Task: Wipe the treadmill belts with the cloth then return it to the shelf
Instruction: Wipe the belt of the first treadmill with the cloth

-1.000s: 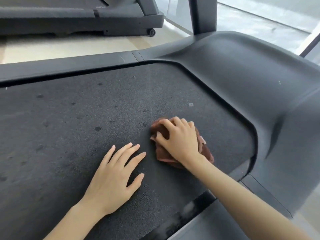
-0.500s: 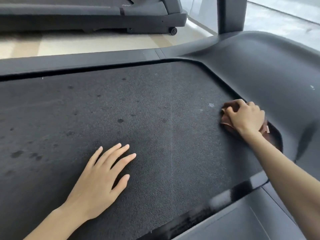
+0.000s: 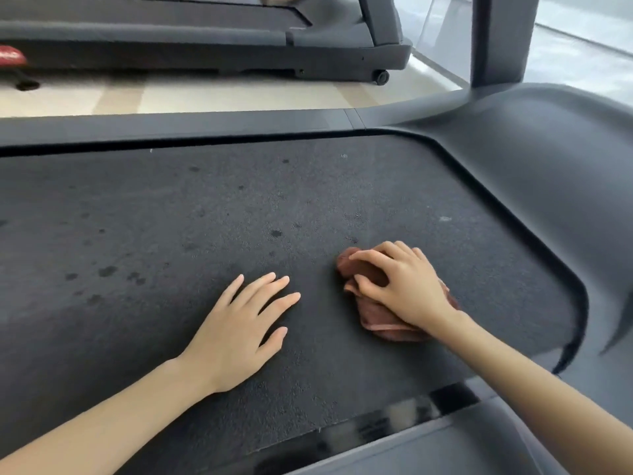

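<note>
The cloth (image 3: pixel 383 322) is a brown, bunched wad lying on the treadmill belt (image 3: pixel 154 217), right of the belt's middle and towards its front end. Its long axis runs on a slant, from a rounded lump at the far left to a flatter hemmed edge at the near right, roughly in line with your right forearm.

Your right hand (image 3: pixel 407 286) sits on top of the cloth, fingers curled over the far lump and thumb dug into the folds, so you grip it and press it onto the belt. Your left hand (image 3: pixel 239 323) lies flat on the belt just beside the cloth, apart from it, holding nothing, fingers straight and spread and pointing away from you.

Dark spots dot the belt to the left of both hands. The grey motor cover (image 3: pixel 531 173) curves around the belt's right end. On the near side rail (image 3: pixel 387 421) some pale markings are too blurred to read. Beyond the pale floor (image 3: pixel 171 96) stands a second treadmill (image 3: pixel 205 39), and a red object (image 3: pixel 12 56) at the left edge carries unreadable marks.
</note>
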